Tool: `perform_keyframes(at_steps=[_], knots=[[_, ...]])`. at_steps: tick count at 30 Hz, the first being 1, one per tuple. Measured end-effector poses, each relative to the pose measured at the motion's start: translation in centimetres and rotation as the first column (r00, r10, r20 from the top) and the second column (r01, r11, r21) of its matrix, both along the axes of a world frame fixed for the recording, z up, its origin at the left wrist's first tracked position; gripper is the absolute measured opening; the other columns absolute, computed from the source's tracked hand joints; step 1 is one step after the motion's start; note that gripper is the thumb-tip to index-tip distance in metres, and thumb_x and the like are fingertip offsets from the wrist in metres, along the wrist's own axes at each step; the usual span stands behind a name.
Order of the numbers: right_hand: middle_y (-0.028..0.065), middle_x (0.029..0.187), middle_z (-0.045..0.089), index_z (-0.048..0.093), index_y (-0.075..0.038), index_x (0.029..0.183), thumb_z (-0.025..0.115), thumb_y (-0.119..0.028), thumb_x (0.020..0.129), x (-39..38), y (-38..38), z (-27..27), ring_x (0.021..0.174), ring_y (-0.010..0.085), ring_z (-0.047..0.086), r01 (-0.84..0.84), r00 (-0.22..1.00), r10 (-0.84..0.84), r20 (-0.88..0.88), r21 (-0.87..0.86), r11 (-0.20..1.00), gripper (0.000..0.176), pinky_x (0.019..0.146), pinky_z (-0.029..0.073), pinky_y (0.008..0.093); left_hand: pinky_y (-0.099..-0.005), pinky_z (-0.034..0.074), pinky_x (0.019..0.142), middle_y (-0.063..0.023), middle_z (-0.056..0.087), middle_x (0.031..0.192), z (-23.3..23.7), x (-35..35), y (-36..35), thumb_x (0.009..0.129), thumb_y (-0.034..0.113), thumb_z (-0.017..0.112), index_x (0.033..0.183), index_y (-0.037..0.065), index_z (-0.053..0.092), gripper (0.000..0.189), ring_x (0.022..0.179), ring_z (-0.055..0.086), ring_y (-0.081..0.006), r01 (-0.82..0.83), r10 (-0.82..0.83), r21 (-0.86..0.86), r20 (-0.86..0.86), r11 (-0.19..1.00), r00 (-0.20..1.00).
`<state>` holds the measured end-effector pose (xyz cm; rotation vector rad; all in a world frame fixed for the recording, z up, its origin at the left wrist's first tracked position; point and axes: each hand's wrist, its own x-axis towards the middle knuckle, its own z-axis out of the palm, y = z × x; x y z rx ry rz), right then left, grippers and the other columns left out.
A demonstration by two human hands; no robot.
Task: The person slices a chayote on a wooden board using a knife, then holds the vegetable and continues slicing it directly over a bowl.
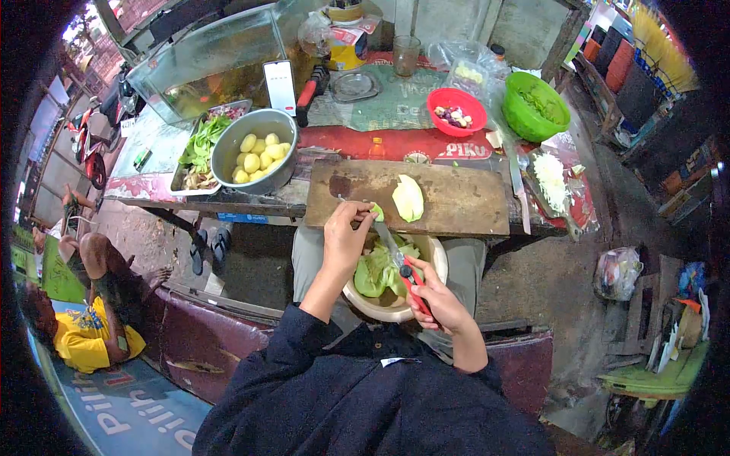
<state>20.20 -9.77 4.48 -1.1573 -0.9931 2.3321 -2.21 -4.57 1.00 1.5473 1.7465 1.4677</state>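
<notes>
My left hand [349, 237] pinches a small light-green vegetable piece [376, 212] at the near edge of a wooden cutting board [464, 199]. In my right hand [441, 298] is a knife [413, 283] with a red and black handle, its blade pointing up and left to the green piece. Both hands are over a cream bowl [357, 302] in my lap, which holds green leaves [374, 275] that look like cabbage. A pale cabbage-like wedge [408, 197] lies on the board, touched by neither hand.
Left of the board stand a metal pot [220, 156] of peeled potatoes and a tray [179, 187] of greens. To the right are a large knife [520, 194], shredded white vegetable [551, 181], a red bowl [456, 95] and a green basket [561, 114]. A person [91, 334] sits at left.
</notes>
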Motion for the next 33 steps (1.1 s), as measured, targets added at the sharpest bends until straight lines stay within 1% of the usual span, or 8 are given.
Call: perform_keyframes(at_steps=[2,5,7,10,16,23,28,33], knots=[[0.0028,0.076,0.046,0.021,-0.030,0.158,0.037,-0.009,0.105,0.1,-0.3,0.0,0.043,0.0067,0.035,0.024,1.000,-0.024,0.009,0.038,0.999,0.060,0.035,0.030,0.0214,-0.0325,0.057,0.077,-0.0130,0.071,0.102,-0.1,-0.2,0.0,0.088,0.003,0.073,0.099,-0.001,0.073,0.011,0.088,0.071,-0.0239,0.021,-0.021,0.024,0.005,0.999,1.000],[0.0075,0.081,0.058,0.024,-0.026,0.158,0.040,-0.010,0.104,-0.1,-0.5,-0.8,0.052,0.0161,0.054,-0.029,0.984,-0.014,0.176,0.240,0.970,0.058,0.043,0.044,0.0305,-0.0329,0.057,0.079,-0.0130,0.072,0.103,0.0,-0.2,0.1,0.089,0.004,0.073,0.101,-0.001,0.074,0.013,0.089,0.072,-0.0248,0.007,-0.005,0.025,-0.064,1.000,0.998],[0.0199,0.100,0.069,0.028,-0.020,0.156,0.043,-0.008,0.102,-1.4,-0.6,-1.9,0.077,0.0369,0.070,-0.158,0.901,-0.226,0.371,0.764,0.625,0.058,0.065,0.056,0.0455,-0.0333,0.057,0.080,-0.0131,0.072,0.103,-0.4,-0.2,0.2,0.089,0.004,0.072,0.102,-0.001,0.075,0.014,0.090,0.072,-0.0256,0.015,-0.010,0.052,-0.091,0.999,0.996],[0.0279,0.120,0.066,0.028,-0.015,0.156,0.046,-0.005,0.099,-2.9,-0.7,-1.6,0.103,0.0490,0.065,-0.251,0.826,-0.342,0.448,0.836,0.487,0.060,0.087,0.053,0.0544,-0.0328,0.057,0.080,-0.0133,0.073,0.102,-0.3,-0.1,0.2,0.089,0.005,0.073,0.102,-0.001,0.075,0.015,0.090,0.072,-0.0258,0.000,0.008,0.061,-0.126,0.998,0.992],[0.0321,0.115,0.065,0.027,-0.014,0.157,0.049,-0.004,0.096,-4.6,-1.1,-1.6,0.097,0.0494,0.066,-0.348,0.771,-0.410,0.487,0.861,0.371,0.065,0.084,0.053,0.0572,-0.0310,0.056,0.079,-0.0119,0.074,0.100,0.5,0.1,0.2,0.086,0.005,0.076,0.100,0.001,0.077,0.015,0.091,0.073,-0.0229,-0.014,0.013,-0.028,-0.040,1.000,0.999],[0.0337,0.109,0.065,0.025,-0.015,0.158,0.050,-0.005,0.096,-5.1,-0.8,-2.4,0.092,0.0501,0.066,-0.337,0.781,-0.395,0.485,0.858,0.387,0.067,0.082,0.053,0.0578,-0.0329,0.058,0.077,-0.0147,0.073,0.099,-0.1,0.2,0.4,0.088,0.006,0.075,0.099,-0.001,0.077,0.013,0.086,0.073,-0.0263,-0.012,0.012,-0.004,0.038,1.000,0.999],[0.0352,0.101,0.066,0.023,-0.011,0.157,0.051,-0.008,0.097,-6.2,0.7,-1.2,0.092,0.0511,0.066,-0.401,0.720,-0.264,0.642,0.695,0.597,0.066,0.083,0.052,0.0584,-0.0314,0.058,0.078,-0.0130,0.074,0.099,0.1,0.2,0.3,0.087,0.006,0.076,0.099,0.000,0.078,0.014,0.087,0.073,-0.0232,-0.028,0.027,-0.045,-0.020,0.999,0.999],[0.0360,0.097,0.065,0.023,-0.010,0.157,0.049,-0.007,0.097,-5.3,-0.8,-2.7,0.089,0.0520,0.065,-0.372,0.767,-0.359,0.531,0.825,0.426,0.065,0.082,0.051,0.0594,-0.0291,0.057,0.075,-0.0124,0.074,0.097,-0.6,0.2,0.3,0.088,0.007,0.076,0.099,-0.001,0.077,0.013,0.084,0.073,-0.0188,-0.026,0.026,0.002,0.039,1.000,0.999]])
